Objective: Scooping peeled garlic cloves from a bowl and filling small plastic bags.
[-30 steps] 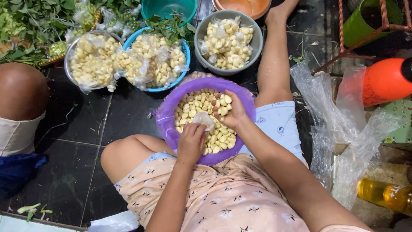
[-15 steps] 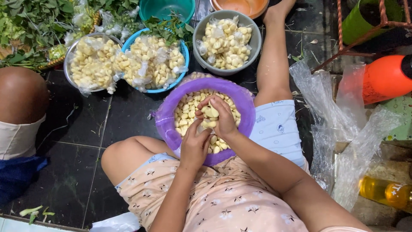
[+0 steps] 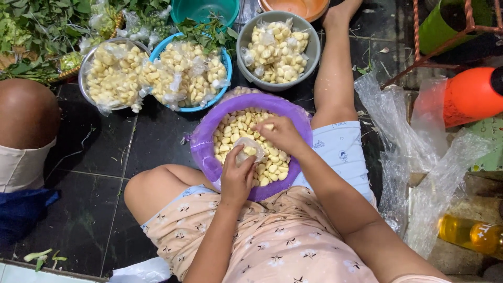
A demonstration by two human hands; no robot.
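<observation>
A: In the head view, what do the hands do at the purple basin?

B: I see my left hand at its near rim, fingers closed on a small clear plastic bag held open over the peeled garlic cloves. My right hand is over the middle of the basin, fingers pinched on one clove.

A: And around the basin?

B: Beyond it stand a blue bowl, a steel bowl and a grey bowl, all with bagged garlic. To its right lie empty plastic bags and an orange bottle. Far left of it are green herbs.
</observation>
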